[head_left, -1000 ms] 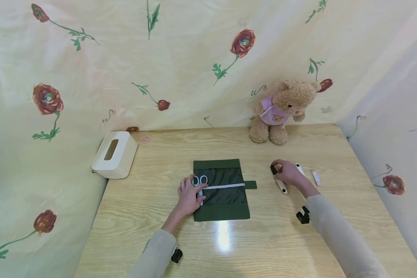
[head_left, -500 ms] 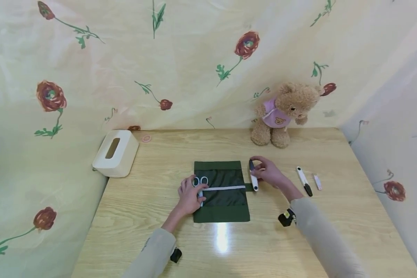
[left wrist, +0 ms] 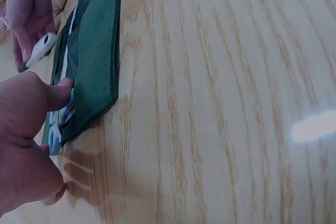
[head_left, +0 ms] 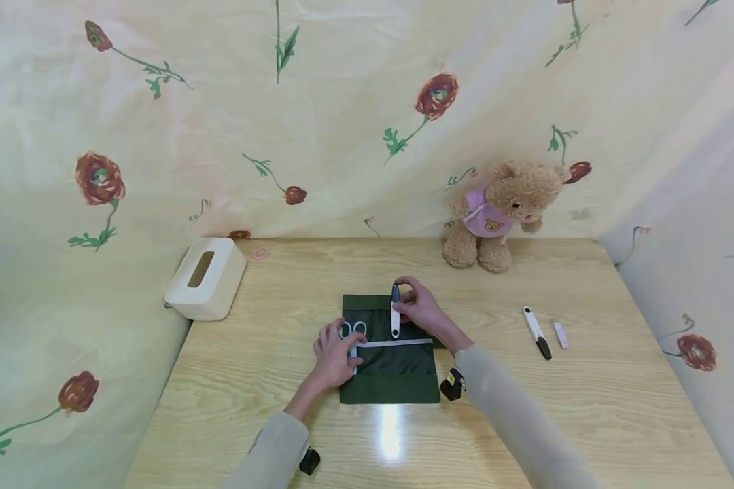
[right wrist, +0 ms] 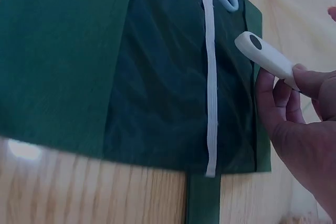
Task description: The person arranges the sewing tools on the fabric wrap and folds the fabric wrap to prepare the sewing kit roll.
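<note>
A green fabric pouch [head_left: 391, 389] lies unrolled, with a white elastic band [head_left: 397, 343] across its dark lining. Pale blue scissors [head_left: 359, 328] lie at its left side, crossing the band. My left hand [head_left: 332, 356] holds the scissors against the pouch; its thumb lies across them in the left wrist view, and the hand hides part of them. My right hand [head_left: 422, 307] pinches a slim white-handled tool with a dark end [head_left: 395, 322] above the pouch's upper half. In the right wrist view, the tool's white end [right wrist: 262, 53], with a dark oval, points toward the band.
A similar white tool with a black end [head_left: 537, 333] and a small pale pink item [head_left: 560, 335] lie at right. A teddy bear [head_left: 488, 221] sits at the back. A white tissue box [head_left: 206, 278] and a pink ring [head_left: 260, 253] are at left.
My right hand has carried the white-handled tool leftward from the table at right to over the pouch. The left hand has stayed at the scissors; the head view has shifted slightly.
</note>
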`<action>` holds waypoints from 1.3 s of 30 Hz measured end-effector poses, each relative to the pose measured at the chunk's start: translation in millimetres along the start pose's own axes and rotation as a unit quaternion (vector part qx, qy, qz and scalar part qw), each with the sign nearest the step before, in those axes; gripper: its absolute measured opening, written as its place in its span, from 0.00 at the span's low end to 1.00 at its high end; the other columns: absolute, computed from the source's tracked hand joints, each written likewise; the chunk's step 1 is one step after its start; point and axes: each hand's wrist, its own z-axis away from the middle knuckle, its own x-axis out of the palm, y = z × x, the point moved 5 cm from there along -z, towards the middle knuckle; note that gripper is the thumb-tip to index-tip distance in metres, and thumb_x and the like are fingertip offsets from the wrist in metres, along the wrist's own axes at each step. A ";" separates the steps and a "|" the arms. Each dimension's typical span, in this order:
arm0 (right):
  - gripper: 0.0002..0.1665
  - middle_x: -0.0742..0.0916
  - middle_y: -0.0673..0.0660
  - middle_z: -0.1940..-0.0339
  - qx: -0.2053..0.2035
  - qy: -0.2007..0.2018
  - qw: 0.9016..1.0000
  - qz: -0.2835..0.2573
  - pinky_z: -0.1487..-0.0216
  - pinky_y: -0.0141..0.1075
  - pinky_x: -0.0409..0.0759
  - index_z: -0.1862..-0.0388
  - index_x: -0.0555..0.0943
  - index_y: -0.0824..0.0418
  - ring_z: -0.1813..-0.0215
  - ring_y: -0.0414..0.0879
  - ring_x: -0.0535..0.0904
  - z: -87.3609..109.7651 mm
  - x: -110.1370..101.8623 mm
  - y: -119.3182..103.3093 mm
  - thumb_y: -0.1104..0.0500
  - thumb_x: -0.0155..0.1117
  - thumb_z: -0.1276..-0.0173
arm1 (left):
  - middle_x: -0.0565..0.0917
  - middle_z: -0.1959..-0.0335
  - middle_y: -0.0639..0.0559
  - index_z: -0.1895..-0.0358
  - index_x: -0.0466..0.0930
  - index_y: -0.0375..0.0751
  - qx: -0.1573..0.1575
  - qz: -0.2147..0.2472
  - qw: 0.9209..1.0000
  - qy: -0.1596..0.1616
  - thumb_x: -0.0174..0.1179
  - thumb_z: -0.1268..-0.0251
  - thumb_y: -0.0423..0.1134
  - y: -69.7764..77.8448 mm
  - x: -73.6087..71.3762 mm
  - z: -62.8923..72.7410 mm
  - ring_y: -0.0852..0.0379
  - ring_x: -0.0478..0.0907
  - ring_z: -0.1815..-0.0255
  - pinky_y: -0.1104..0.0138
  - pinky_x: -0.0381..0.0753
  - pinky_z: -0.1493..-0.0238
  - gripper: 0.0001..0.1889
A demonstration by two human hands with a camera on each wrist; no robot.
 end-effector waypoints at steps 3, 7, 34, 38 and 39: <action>0.32 0.80 0.67 0.60 -0.001 0.002 1.000 0.002 0.60 0.50 0.84 0.30 0.64 0.66 0.62 0.54 0.82 -5.3 10.1 -0.2 0.75 0.60 0.30 | 0.52 0.25 0.33 0.50 0.80 0.53 -0.005 0.000 1.000 -0.004 0.68 0.37 0.34 -1.8 1.0 0.8 0.30 0.45 0.29 0.33 0.48 0.38 0.15; 0.31 0.80 0.65 0.61 -0.011 0.005 1.000 0.010 0.61 0.48 0.84 0.30 0.65 0.65 0.62 0.53 0.81 -11.4 20.4 -0.9 0.74 0.60 0.30 | 0.51 0.24 0.34 0.50 0.80 0.54 -0.010 0.000 1.000 -0.007 0.69 0.37 0.34 -3.7 1.5 0.0 0.31 0.45 0.29 0.33 0.48 0.38 0.15; 0.27 0.79 0.65 0.61 -0.037 -0.025 0.998 0.052 0.66 0.43 0.85 0.36 0.65 0.64 0.64 0.53 0.83 -14.7 50.5 2.4 0.75 0.60 0.31 | 0.51 0.25 0.33 0.50 0.80 0.54 -0.002 0.005 1.000 -0.008 0.69 0.38 0.35 -5.2 2.1 1.8 0.30 0.45 0.29 0.33 0.48 0.39 0.16; 0.28 0.80 0.65 0.61 -0.036 -0.028 0.996 0.073 0.65 0.43 0.84 0.35 0.67 0.63 0.63 0.54 0.83 -15.7 50.8 1.3 0.74 0.61 0.31 | 0.52 0.25 0.34 0.49 0.80 0.54 -0.001 0.003 1.000 -0.002 0.69 0.38 0.35 -4.4 1.4 1.1 0.30 0.45 0.29 0.33 0.48 0.39 0.16; 0.28 0.81 0.65 0.61 -0.035 -0.030 0.996 0.076 0.65 0.44 0.84 0.35 0.67 0.63 0.63 0.55 0.83 -15.5 50.8 1.1 0.74 0.61 0.31 | 0.52 0.25 0.34 0.49 0.80 0.55 -0.002 -0.001 1.000 -0.001 0.69 0.38 0.36 -4.4 1.5 1.0 0.30 0.45 0.29 0.33 0.49 0.39 0.16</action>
